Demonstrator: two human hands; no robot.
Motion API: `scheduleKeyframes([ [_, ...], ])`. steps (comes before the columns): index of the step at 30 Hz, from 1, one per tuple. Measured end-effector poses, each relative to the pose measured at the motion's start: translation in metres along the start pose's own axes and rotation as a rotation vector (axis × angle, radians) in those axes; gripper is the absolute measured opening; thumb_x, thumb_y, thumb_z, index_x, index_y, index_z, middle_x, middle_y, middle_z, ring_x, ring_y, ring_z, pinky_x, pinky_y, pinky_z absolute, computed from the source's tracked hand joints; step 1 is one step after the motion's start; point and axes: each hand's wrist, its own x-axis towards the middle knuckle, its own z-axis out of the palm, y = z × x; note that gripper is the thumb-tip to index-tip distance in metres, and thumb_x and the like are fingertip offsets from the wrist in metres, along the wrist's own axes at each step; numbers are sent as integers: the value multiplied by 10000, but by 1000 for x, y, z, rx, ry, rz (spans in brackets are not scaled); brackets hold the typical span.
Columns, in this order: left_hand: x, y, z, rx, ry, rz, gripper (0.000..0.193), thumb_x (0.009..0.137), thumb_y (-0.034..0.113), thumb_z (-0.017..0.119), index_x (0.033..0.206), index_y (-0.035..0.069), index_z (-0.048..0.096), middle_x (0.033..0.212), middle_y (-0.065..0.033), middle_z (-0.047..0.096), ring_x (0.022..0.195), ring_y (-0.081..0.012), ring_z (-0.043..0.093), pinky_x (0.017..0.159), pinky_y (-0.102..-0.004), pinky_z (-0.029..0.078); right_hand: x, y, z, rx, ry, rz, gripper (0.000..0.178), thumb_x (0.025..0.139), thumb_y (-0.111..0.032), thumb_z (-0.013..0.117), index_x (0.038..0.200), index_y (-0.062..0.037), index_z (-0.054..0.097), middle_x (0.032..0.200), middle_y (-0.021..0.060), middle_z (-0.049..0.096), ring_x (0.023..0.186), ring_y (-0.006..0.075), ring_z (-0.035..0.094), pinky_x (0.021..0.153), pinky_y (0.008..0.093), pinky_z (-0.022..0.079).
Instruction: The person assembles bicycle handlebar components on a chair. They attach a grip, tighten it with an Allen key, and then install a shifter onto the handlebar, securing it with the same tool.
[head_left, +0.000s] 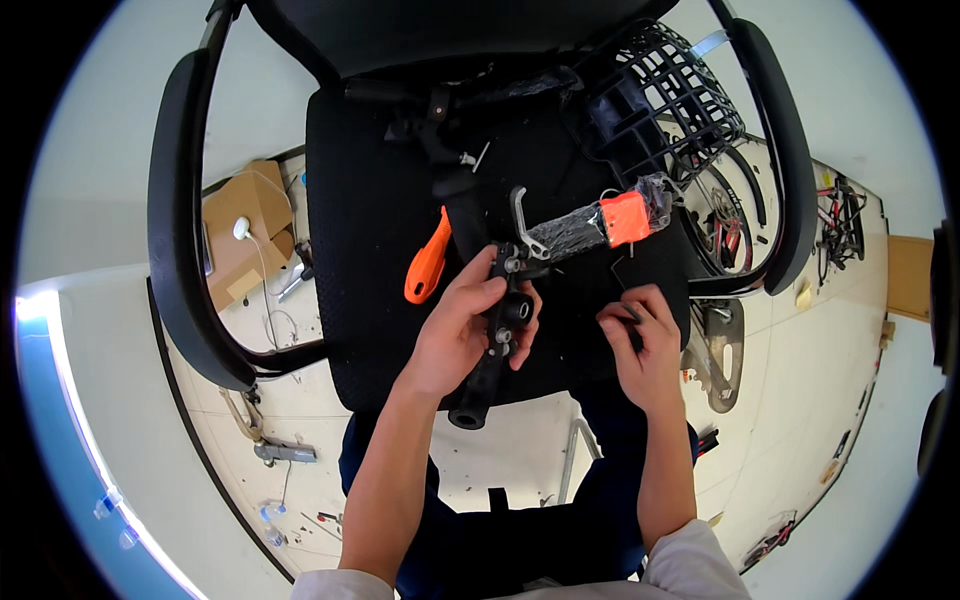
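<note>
My left hand [458, 325] is wrapped around a black bicycle handlebar stem [505, 305] with silver bolts, its open tube end pointing toward me. Beside the clamp, a silver brake lever [522, 222] sticks up, next to a bar end [570, 232] wrapped in clear plastic with an orange piece [625, 218] on it. My right hand [648, 345] is closed in a pinch on a slim dark item, partly hidden by the fingers. A thin L-shaped hex key [617, 270] shows just above those fingertips; I cannot tell whether it is held. An orange-handled tool [427, 265] lies left of the stem.
All this is over a black chair seat [370, 330] between two armrests [185, 220]. At the back right stands a black basket [660, 95]. A bicycle wheel [735, 215] and metal parts lie on the floor to the right, a cardboard box [265, 200] to the left.
</note>
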Motion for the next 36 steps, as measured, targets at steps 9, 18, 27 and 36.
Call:
scheduleKeyframes([
  [9, 6, -8, 8, 103, 12, 13, 345, 958, 241, 574, 1217, 34, 473, 993, -97, 598, 869, -165, 605, 680, -313, 514, 5, -11, -4, 797, 5, 211, 161, 942, 30, 584, 1083, 108, 591, 928, 216, 692, 779, 234, 704, 713, 339, 599],
  [18, 12, -19, 7, 119, 125, 85, 328, 984, 299, 552, 1178, 38, 513, 920, -66, 607, 832, -129, 590, 644, -250, 449, 23, -42, 22, 924, -6, 164, 112, 926, 4, 599, 996, 91, 592, 863, 219, 697, 710, 242, 714, 657, 357, 615],
  [27, -6, 39, -22, 523, 474, 502, 272, 959, 281, 528, 1077, 37, 542, 853, -67, 595, 748, -103, 559, 691, -237, 440, 27, -28, 22, 947, 23, 229, 91, 929, 51, 586, 1005, 93, 611, 866, 195, 697, 734, 219, 709, 684, 328, 610],
  [36, 9, -8, 32, 225, 127, 186, 258, 916, 228, 540, 1087, 35, 538, 872, -41, 569, 773, -109, 553, 709, -259, 452, 37, -17, 20, 915, 137, 276, 109, 922, 7, 598, 1010, 71, 604, 864, 199, 700, 699, 221, 704, 668, 338, 602],
])
